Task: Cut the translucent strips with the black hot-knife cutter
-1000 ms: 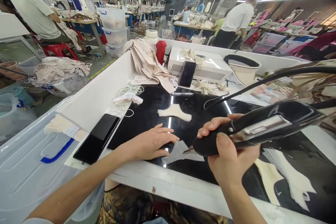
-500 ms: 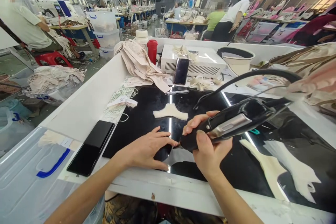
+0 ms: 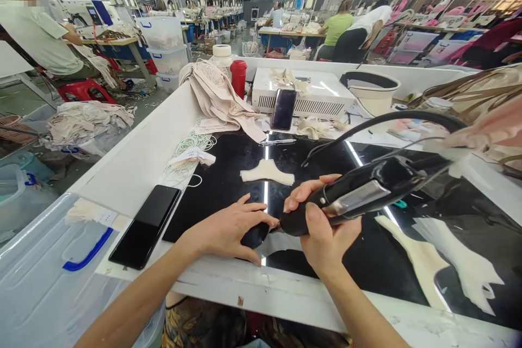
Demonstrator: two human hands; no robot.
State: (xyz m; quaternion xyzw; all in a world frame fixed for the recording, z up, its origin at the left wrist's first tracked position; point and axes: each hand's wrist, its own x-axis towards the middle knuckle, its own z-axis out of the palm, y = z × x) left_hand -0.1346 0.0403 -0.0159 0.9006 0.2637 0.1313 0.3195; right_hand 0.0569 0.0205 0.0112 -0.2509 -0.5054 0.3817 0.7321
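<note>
My right hand [image 3: 326, 223] is wrapped round a black handheld tool [image 3: 359, 190] with a metal lever and a thick cable. The tool's tip points left, close to the fingertips of my left hand [image 3: 236, 228]. That hand lies with spread fingers near the front edge of the glossy black surface [image 3: 220, 196]; dark, shiny material is partly under it, hard to tell from the surface. Beyond my hands lies a curved cream piece [image 3: 267, 172]. To the right rest another cream piece [image 3: 424, 261] and thin white pieces [image 3: 460, 261].
A black phone [image 3: 144, 227] lies at the left edge, near looped cord [image 3: 183, 155]. Farther back are beige fabric strips [image 3: 224, 98], a red bottle [image 3: 238, 79], a propped phone [image 3: 283, 110] and a white machine [image 3: 302, 92]. People sit at sewing tables beyond.
The view has shifted slightly. Both hands and the tool keep nearly the same position on the black surface.
</note>
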